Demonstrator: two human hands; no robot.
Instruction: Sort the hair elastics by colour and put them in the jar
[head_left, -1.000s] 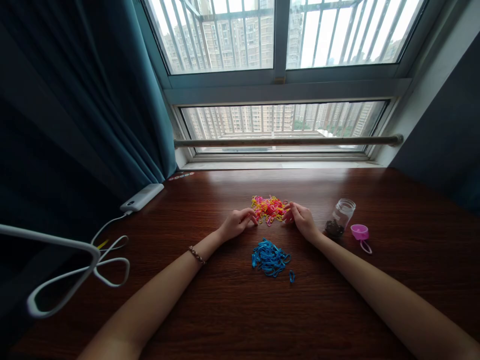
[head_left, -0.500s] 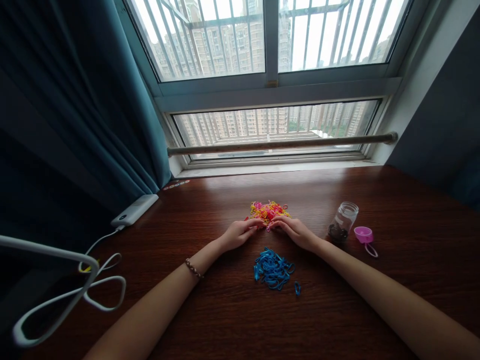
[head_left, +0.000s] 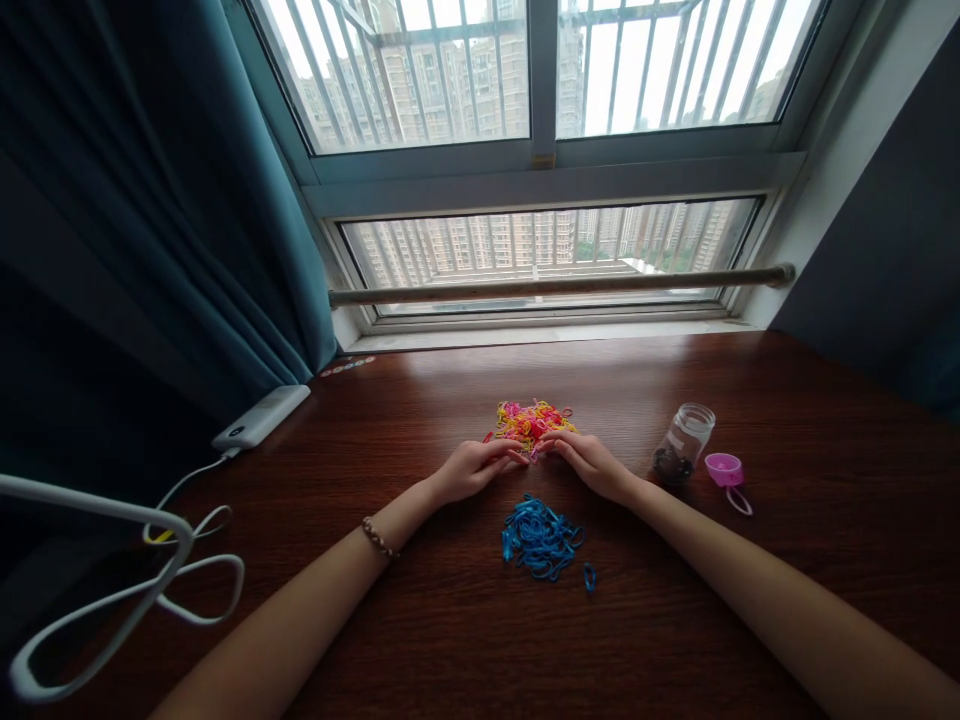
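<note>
Left fingers and right fingers extended, bunched together; whether pinching, I cannot tell. Shifted within last second from flanks to near edge of pink-yellow-red rubbery-loop heap, just beyond fingertips; near side now bordered.

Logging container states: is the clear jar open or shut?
Open: the clear jar has an uncovered mouth; the pink cap lies alongside.

Brt window behind brn tbl, blue curtain at L.
</note>
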